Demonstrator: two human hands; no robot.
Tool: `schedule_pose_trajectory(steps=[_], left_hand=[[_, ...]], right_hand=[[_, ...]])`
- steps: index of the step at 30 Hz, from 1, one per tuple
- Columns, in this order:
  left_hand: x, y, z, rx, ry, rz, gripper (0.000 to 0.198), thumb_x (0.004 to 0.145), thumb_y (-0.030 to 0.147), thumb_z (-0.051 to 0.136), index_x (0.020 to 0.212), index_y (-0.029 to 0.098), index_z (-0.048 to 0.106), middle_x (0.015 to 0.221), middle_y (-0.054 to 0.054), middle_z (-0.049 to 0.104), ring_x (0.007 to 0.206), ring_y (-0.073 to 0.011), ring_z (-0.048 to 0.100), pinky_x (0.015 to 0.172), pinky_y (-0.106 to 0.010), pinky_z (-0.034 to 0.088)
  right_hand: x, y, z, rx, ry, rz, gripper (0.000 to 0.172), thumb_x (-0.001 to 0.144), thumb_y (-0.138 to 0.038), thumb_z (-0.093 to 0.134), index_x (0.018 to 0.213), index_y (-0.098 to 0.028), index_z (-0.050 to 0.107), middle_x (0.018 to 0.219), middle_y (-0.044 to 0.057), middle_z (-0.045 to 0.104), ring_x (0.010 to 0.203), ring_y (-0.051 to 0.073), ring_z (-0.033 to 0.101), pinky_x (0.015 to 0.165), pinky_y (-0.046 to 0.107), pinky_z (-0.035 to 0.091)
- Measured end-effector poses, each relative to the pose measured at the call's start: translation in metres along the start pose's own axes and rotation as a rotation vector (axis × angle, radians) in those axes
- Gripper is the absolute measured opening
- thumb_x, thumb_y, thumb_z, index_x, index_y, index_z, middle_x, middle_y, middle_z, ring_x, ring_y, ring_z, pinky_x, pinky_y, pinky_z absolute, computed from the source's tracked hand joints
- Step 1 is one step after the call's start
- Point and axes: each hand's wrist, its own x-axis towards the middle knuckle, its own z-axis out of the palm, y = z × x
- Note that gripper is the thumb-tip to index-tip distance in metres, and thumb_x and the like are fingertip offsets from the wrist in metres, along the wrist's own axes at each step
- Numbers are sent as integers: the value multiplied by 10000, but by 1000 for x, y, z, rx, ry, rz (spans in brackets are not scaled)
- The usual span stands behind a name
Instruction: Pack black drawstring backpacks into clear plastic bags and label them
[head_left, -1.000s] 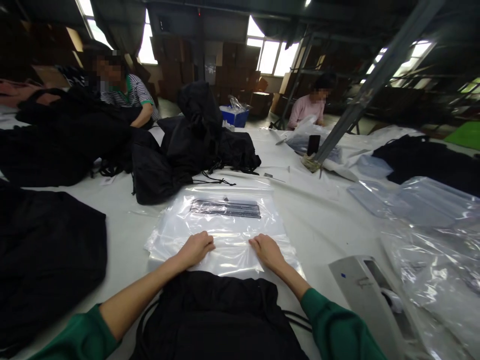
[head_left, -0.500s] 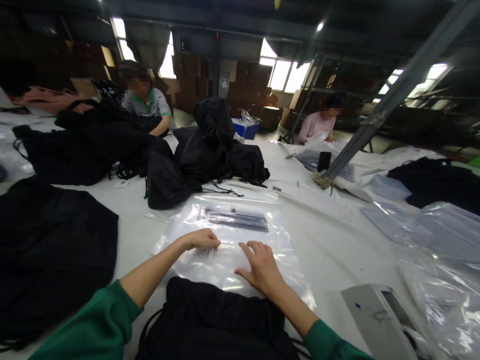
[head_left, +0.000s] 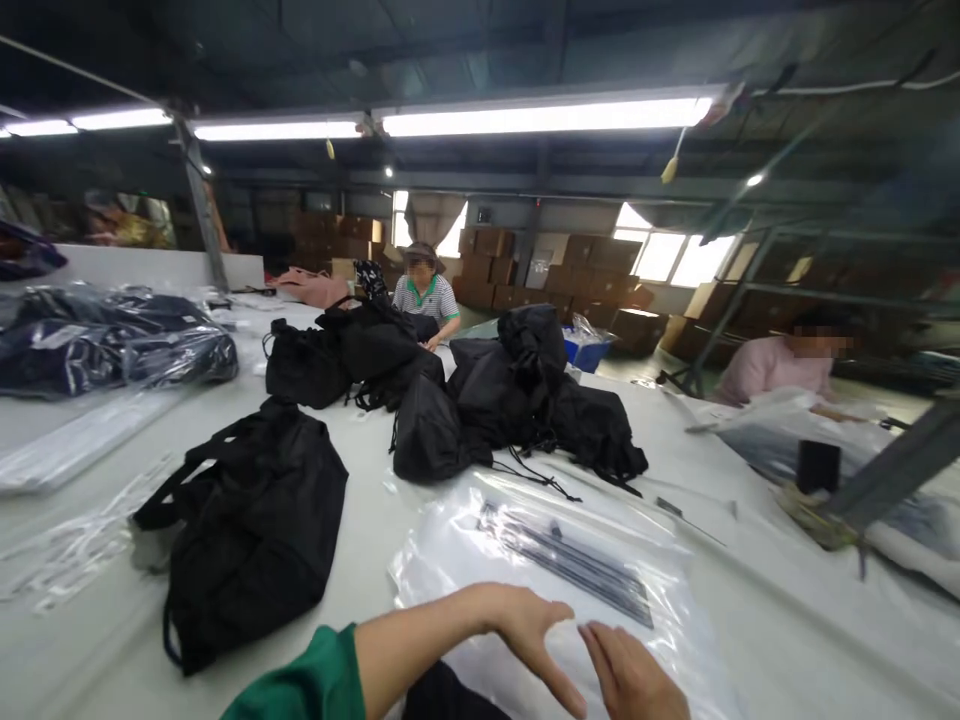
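A stack of clear plastic bags [head_left: 450, 560] with dark printing lies flat on the white table. Over its near part is my left hand [head_left: 525, 630], thumb and fingers apart, with nothing in it. My right hand [head_left: 637, 680] is close beside it, fingers stretched out and holding nothing that I can see; the lower picture edge cuts it off. Below my left forearm, part of a black fabric item [head_left: 450, 695] shows at the bottom edge. A black bag with handles [head_left: 255, 530] rests to the left of the plastic stack.
A heap of black drawstring bags [head_left: 495, 400] lies beyond the plastic stack. Bagged dark goods [head_left: 112, 340] are at the far left. One co-worker in a striped shirt [head_left: 427, 300] is across the table, another in pink [head_left: 772, 365] at the right, near a slanted metal post [head_left: 892, 470].
The view has swung up and left, so the table's things appear lower and further right. My left hand has gone from a pinch to spread fingers. The hands are nearer each other.
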Motion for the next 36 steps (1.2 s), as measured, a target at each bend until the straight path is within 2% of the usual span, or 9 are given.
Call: schedule_pose_trajectory(steps=[3,6,10,15,19,23,26,30,36], left_hand=[[-10,24,8,203,144,-44,505,819,346,612,1290,178,549,1098,-151,696,1013,-315,662,805,-411,529],[-17,23,15,223,175,-160,238,915,192,502,1103,134,636,1054,-128,690,1012,-264,650,866,-434,513],[-22,-17,25,249,209,-242,246,934,303,575,1120,146,610,1145,-81,628,1080,-239,593,955,-488,467],[-50,-73,23,129,350,-329,131,887,96,538,955,146,638,999,-73,636,1064,-250,577,956,-467,434],[-79,-106,19,-158,552,-409,206,791,14,505,814,176,630,878,-77,610,1047,-282,579,917,-410,433],[-86,-121,20,-621,690,-466,45,812,183,587,770,174,598,676,-13,568,738,-223,646,737,-349,511],[-82,-120,16,-996,750,-434,70,804,127,592,781,167,540,672,-6,584,636,-154,631,663,-292,532],[-82,-113,3,-1318,756,-313,171,791,-12,519,779,158,512,646,21,510,554,-76,545,571,-193,486],[-96,-98,0,-1416,645,-143,62,783,107,554,803,166,560,524,97,259,402,-51,246,404,-145,233]], right_hand=[[14,-10,-13,-31,-53,71,391,1032,-365,364,891,-191,685,707,31,678,633,151,644,609,239,436],[15,-18,-28,-27,-139,99,406,999,-449,445,797,-180,673,623,20,615,585,149,612,556,254,358],[4,-13,-44,22,-449,186,360,997,-435,453,858,-173,658,744,50,626,653,161,595,532,266,286],[-31,14,-63,77,-545,410,119,925,-199,550,854,-182,644,844,57,622,671,155,561,541,266,270],[-70,34,-77,130,-487,693,208,854,-69,480,790,-176,646,840,74,614,644,162,542,554,269,299],[-100,42,-85,260,-324,1038,163,843,-271,548,830,-180,682,838,87,654,755,226,597,656,312,416],[-109,37,-86,484,-198,1292,200,762,-367,641,811,-179,691,733,79,675,751,254,630,584,308,451],[-104,31,-87,950,-64,1537,151,701,-278,693,802,-178,644,683,77,679,618,211,643,343,207,330],[-88,37,-88,1464,124,1650,147,725,-98,656,710,-199,551,591,-21,544,462,96,519,312,138,379]])
